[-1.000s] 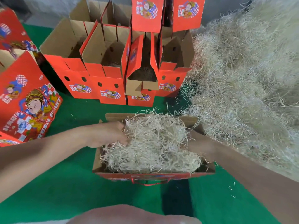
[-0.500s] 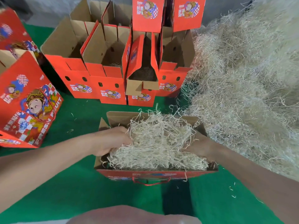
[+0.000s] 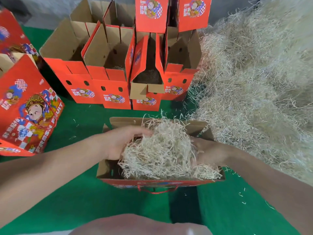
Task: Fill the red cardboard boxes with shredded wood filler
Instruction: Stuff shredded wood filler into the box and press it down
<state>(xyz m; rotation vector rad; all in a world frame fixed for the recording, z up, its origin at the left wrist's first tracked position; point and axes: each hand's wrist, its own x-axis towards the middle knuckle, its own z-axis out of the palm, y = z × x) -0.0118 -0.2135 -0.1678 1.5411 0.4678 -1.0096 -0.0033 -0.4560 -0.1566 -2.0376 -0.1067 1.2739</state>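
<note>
On the green mat, the filler wad lay between our hands, in the red box mouth. Our left hand pressed it flat-fingered; whether our right hand gripped, we could not tell.

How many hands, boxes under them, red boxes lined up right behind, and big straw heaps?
Hands (left hand, right hand): 2
Box being filled: 1
Red boxes in row behind: 4
Shredded wood filler heap: 1
Total: 8
</note>
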